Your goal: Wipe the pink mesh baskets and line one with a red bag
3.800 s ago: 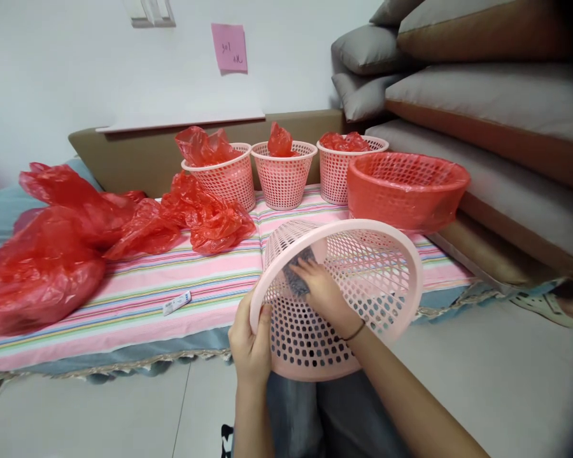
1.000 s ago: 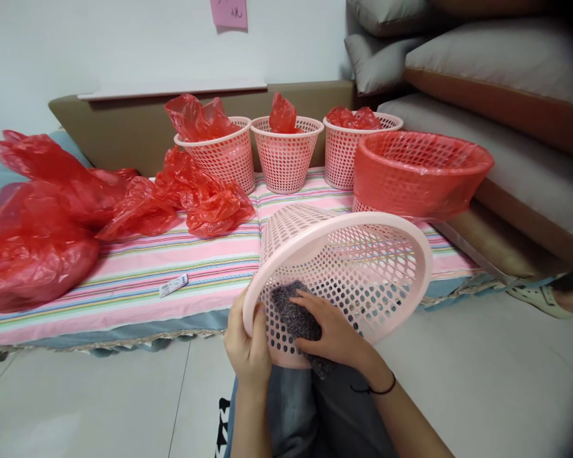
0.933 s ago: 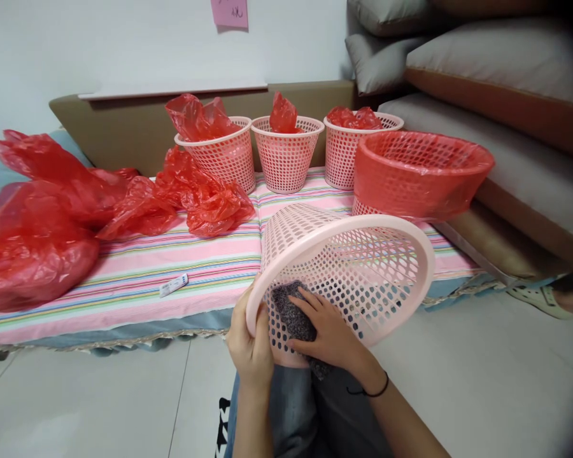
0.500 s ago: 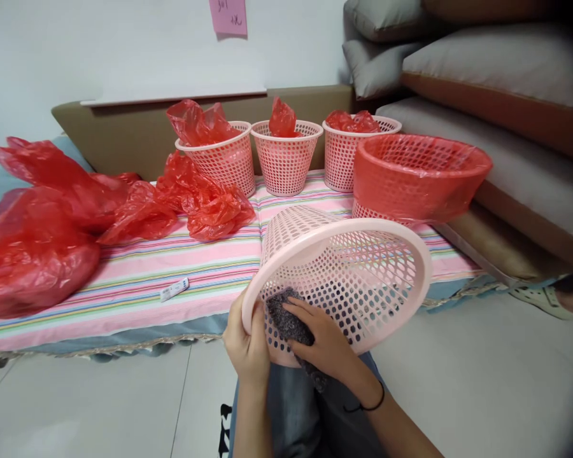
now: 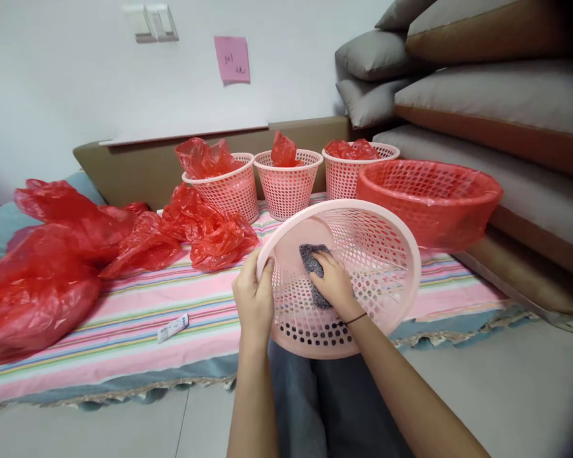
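Note:
A pale pink perforated basket point(image 5: 391, 248) is tilted on my lap with its mouth toward me. My left hand point(image 5: 253, 302) grips the rim at its left side. Reaching inside the basket, my right hand point(image 5: 333, 284) presses a dark grey cloth point(image 5: 310, 259) against the inner wall near the bottom. A thin black band circles my right wrist.
On the striped cover point(image 5: 138, 312) stand three small pink baskets point(image 5: 289, 181) holding red bags, and a larger basket lined with red plastic point(image 5: 430, 200). Loose red bags point(image 5: 52, 254) lie left. A small white tube point(image 5: 172, 327) rests near the front edge. Grey cushions point(image 5: 458, 95) are stacked right.
The basket has turned so its mouth faces me. My right hand with the cloth went from the lower rim area to deep inside, near the bottom. The view tilted upward.

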A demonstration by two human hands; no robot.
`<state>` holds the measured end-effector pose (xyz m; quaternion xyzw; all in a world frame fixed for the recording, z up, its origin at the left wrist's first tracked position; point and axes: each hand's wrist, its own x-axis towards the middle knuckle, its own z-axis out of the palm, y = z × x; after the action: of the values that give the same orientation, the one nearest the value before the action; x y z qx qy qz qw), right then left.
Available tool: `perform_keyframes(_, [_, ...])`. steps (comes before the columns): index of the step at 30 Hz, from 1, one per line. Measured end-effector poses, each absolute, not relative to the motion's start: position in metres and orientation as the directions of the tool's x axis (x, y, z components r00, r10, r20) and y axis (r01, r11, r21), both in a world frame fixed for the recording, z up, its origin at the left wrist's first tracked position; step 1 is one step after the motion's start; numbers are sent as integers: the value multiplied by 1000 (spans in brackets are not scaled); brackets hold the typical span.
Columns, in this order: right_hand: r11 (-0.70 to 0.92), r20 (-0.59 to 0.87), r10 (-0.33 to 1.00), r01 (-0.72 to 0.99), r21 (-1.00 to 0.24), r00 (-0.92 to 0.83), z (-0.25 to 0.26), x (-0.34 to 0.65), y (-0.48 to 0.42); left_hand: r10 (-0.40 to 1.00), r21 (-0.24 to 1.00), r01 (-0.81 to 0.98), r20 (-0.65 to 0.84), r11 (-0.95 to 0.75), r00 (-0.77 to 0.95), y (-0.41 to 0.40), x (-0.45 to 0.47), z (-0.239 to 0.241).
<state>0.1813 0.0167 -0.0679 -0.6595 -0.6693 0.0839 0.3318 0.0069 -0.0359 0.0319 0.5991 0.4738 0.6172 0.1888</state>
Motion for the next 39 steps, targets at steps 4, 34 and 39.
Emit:
perform_keyframes(4, [-5,154,984,872,-490,92,-75,172,63,809,813,268,566,-516,-158,8,18,33])
perform_keyframes(34, [12,136,981,651,-759,141,-77,192,106,971,967,133,227,-215,-76,-29,-1,16])
perform_keyframes(39, [-62,79,987,795,-603,137,-89,170,60,980,989,20,146,-145,-136,-80,-2,-5])
